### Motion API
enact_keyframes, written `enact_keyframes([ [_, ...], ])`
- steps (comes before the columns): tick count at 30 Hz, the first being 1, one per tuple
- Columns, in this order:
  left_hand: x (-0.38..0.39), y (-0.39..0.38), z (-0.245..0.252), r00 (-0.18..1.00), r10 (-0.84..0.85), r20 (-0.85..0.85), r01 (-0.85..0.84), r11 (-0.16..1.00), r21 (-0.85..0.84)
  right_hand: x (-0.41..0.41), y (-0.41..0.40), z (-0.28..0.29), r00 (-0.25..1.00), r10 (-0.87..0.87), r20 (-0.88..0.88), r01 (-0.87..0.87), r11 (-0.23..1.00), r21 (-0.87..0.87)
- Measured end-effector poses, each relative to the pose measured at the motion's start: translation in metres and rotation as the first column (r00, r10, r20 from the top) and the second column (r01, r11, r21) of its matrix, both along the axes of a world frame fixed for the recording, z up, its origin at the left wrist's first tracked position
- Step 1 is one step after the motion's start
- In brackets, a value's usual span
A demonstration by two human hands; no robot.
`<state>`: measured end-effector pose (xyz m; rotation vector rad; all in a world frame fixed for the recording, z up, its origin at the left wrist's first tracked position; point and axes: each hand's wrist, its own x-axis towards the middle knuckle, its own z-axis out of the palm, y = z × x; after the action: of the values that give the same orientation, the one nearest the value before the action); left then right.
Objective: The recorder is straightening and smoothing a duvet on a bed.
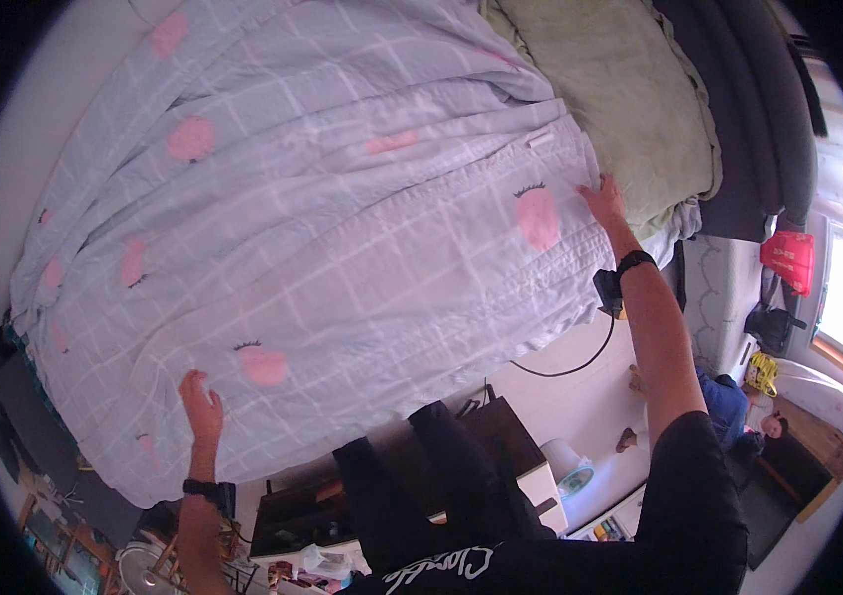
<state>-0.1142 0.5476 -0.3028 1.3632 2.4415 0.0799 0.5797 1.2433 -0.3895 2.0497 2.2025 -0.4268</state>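
Note:
A pale grey checked duvet cover [362, 275] with pink patches and eyelash prints lies over the bed, folded and wrinkled towards the far side. At its right end, beside the green blanket [607, 97], my right hand [604, 201] rests with spread fingers on the cover's edge; whether it pinches the fabric is unclear. My left hand [202, 405] is over the near left part of the cover, fingers slightly curled and apart, nothing seen in them. Each wrist wears a black strap with a small device.
A grey padded headboard [749, 111] stands at the right. Behind me are a dark wooden cabinet [496, 431] and a white bin [566, 465]. A black cable [578, 370] hangs near my right arm. Another person [726, 409] is at the lower right, beside furniture.

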Motion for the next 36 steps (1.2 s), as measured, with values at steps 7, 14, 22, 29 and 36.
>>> enact_keyframes([
  [7,0.086,0.023,-0.021,0.972,-0.059,0.227,0.049,0.998,0.05,0.026,0.042,-0.008,0.994,-0.103,-0.02,0.1,0.988,-0.119],
  [14,0.081,0.019,-0.016,0.973,-0.046,0.227,0.043,0.999,0.018,0.055,0.045,0.032,0.987,-0.006,-0.159,0.007,1.0,0.009],
  [22,0.063,-0.019,-0.026,0.993,-0.073,0.091,0.084,0.988,-0.132,-0.002,0.02,0.033,0.964,0.261,-0.054,-0.22,0.895,0.388],
  [29,0.086,-0.021,-0.055,0.974,-0.074,0.213,0.103,0.986,-0.128,0.017,0.071,0.002,0.989,0.038,-0.141,-0.001,0.969,0.248],
  [36,0.068,-0.03,-0.027,0.974,-0.09,0.208,0.12,0.983,-0.136,-0.011,0.07,-0.032,0.983,-0.034,-0.179,0.072,0.975,0.21],
])
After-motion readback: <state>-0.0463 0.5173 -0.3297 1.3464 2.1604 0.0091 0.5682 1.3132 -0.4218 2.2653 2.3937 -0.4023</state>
